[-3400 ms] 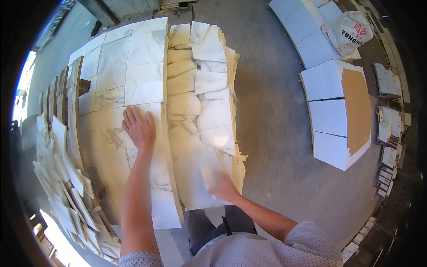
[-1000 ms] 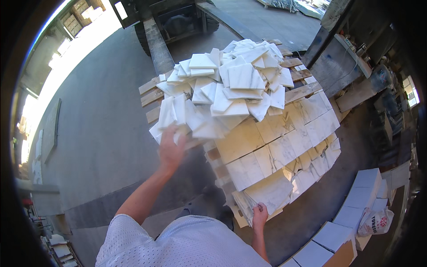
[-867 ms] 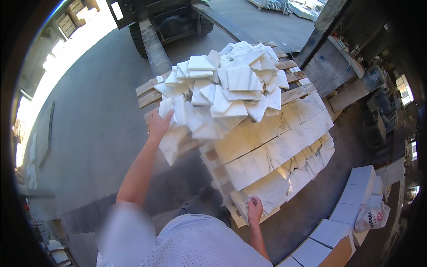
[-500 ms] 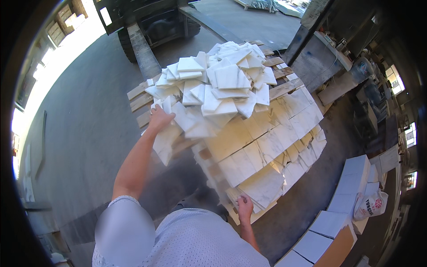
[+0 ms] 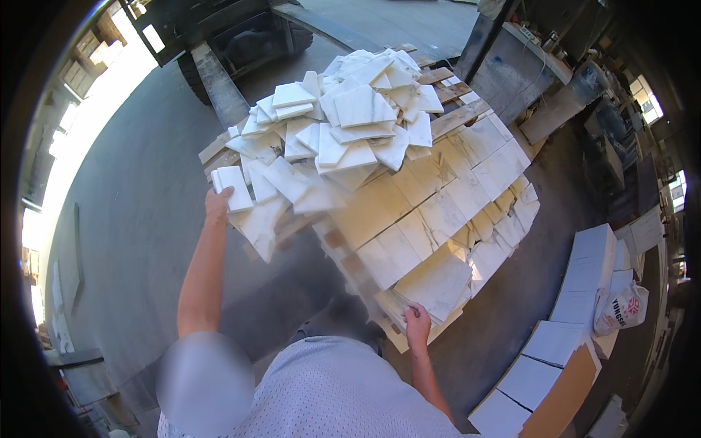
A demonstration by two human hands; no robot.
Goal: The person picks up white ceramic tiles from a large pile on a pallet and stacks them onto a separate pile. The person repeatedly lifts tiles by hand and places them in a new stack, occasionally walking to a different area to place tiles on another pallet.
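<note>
My left hand [image 5: 217,203] grips a small white marble tile piece [image 5: 233,187] by its outer edge, thumb on top, at the left side of a heap of broken marble pieces [image 5: 358,106]. Beneath its wrist side a pointed marble shard [image 5: 259,225] juts past the heap. My right hand [image 5: 418,323] has its fingers curled together against the near corner of the flat-laid marble tiles [image 5: 431,281]. Whatever those fingertips pinch is hidden. Rows of grey-veined rectangular tiles [image 5: 391,252] lie right of the heap.
Wooden pallet slats [image 5: 460,120] show under the heap. Beyond stands a forklift with a long fork [image 5: 217,84] reaching toward the pallet. White boxes [image 5: 558,339] line the right, with a white plastic bag [image 5: 621,308] on them. A workbench [image 5: 537,55] stands at the back right.
My left hand has moved left and outward from the heap's edge, with the marble piece now plainly in its grip. My right hand stays by the tile corner. The whole view has shifted slightly.
</note>
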